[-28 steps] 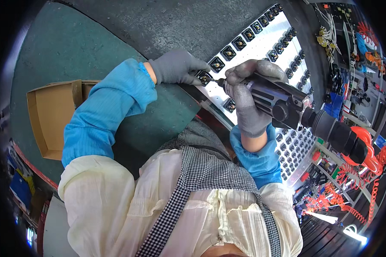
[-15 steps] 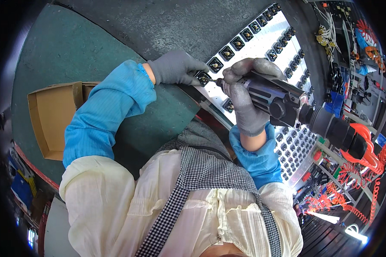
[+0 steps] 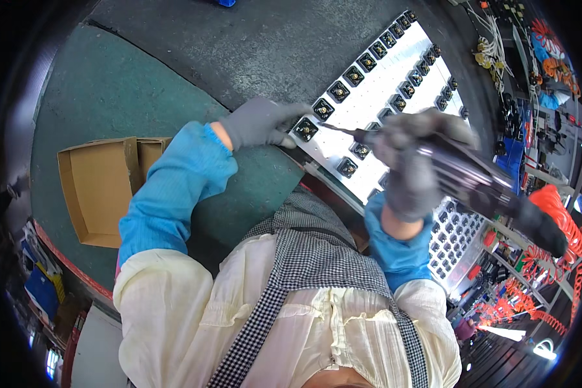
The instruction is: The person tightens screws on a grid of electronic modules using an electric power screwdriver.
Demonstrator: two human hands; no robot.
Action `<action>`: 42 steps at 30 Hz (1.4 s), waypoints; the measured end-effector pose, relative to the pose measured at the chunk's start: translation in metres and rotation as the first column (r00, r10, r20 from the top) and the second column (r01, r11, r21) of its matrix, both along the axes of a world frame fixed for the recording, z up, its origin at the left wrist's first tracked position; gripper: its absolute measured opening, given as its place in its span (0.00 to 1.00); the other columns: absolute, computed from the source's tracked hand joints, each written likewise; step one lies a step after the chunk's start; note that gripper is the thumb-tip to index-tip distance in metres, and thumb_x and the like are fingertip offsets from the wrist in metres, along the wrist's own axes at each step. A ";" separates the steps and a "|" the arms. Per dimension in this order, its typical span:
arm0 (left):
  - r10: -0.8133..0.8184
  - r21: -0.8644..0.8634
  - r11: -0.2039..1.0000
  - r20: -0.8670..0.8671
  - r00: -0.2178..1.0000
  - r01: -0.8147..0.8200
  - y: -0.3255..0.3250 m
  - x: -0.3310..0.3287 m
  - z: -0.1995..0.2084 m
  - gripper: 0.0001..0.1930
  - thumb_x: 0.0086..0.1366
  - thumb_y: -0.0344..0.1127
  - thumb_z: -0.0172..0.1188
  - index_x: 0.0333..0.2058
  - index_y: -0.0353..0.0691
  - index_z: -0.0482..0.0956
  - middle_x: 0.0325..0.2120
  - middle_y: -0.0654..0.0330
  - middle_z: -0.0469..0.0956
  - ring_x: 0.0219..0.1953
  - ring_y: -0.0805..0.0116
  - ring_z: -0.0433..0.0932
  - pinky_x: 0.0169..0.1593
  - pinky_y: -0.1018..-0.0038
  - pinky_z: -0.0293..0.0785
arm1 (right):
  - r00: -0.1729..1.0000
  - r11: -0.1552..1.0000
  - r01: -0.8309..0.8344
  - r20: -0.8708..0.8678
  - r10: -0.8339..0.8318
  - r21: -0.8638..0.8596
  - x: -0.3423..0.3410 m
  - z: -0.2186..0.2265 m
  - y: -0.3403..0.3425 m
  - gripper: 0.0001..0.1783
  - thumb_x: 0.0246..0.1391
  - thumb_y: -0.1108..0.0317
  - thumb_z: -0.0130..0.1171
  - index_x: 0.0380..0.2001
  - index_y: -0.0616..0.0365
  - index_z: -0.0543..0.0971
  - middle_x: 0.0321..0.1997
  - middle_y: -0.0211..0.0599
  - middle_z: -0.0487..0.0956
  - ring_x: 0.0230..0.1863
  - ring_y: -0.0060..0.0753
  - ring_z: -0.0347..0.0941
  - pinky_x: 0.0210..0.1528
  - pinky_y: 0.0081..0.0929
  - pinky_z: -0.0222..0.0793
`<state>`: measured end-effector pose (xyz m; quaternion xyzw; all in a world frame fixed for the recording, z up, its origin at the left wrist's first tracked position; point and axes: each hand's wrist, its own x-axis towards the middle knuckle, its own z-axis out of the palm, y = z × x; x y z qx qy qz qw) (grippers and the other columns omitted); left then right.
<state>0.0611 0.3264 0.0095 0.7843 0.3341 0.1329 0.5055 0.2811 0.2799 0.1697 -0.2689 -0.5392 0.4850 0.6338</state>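
My right hand [image 3: 420, 155], in a grey glove, is wrapped round a dark power screwdriver [image 3: 465, 171], both smeared by motion. Its thin bit [image 3: 337, 129] points left, with the tip apart from a black square part [image 3: 305, 129] at the near left corner of a white panel [image 3: 333, 150]. Beside that corner is my gloved left hand [image 3: 258, 124], index finger and thumb stretched out and apart. They reach to the edge of the corner part; whether they touch it I cannot tell. Similar black parts with brass-coloured centres [image 3: 323, 109] stand in rows along the panel.
A cardboard box [image 3: 100, 194] stands open on the green mat [image 3: 129, 84] at left. More small black parts sit in a pale tray [image 3: 456, 239] beyond my right forearm. Red coiled hoses [image 3: 566, 223] and a metal rack with cables lie along the right side.
The screwdriver has drawn back to the right, and its bit has come away from the corner part. My left fingers have loosened from that part and shifted slightly down and left.
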 end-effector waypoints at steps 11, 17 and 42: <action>0.259 0.183 0.950 0.003 0.966 -0.255 -0.050 0.006 0.063 0.34 0.51 0.36 0.71 0.58 0.43 0.71 0.23 0.61 0.72 0.26 0.67 0.74 0.33 0.69 0.72 | 0.983 0.975 0.140 -0.094 -0.158 -0.175 0.099 0.009 -0.050 0.26 0.55 0.74 0.59 0.57 0.48 0.70 0.46 0.38 0.76 0.44 0.33 0.74 0.43 0.33 0.75; 0.076 0.297 0.953 -0.072 0.995 -0.051 -0.078 0.091 0.052 0.32 0.51 0.41 0.71 0.56 0.49 0.73 0.29 0.60 0.80 0.30 0.63 0.80 0.33 0.68 0.76 | 0.970 0.967 0.173 -0.141 -0.200 -0.186 0.087 -0.013 -0.078 0.25 0.55 0.80 0.57 0.56 0.52 0.70 0.45 0.43 0.76 0.41 0.36 0.75 0.36 0.27 0.75; -0.038 0.178 0.979 -0.308 0.951 0.097 -0.065 0.119 0.034 0.25 0.57 0.48 0.66 0.54 0.56 0.75 0.33 0.60 0.83 0.37 0.59 0.82 0.40 0.64 0.77 | 0.989 0.996 -0.019 0.147 0.033 -0.092 0.082 -0.026 -0.081 0.22 0.49 0.84 0.59 0.49 0.61 0.72 0.44 0.43 0.77 0.45 0.31 0.78 0.50 0.30 0.77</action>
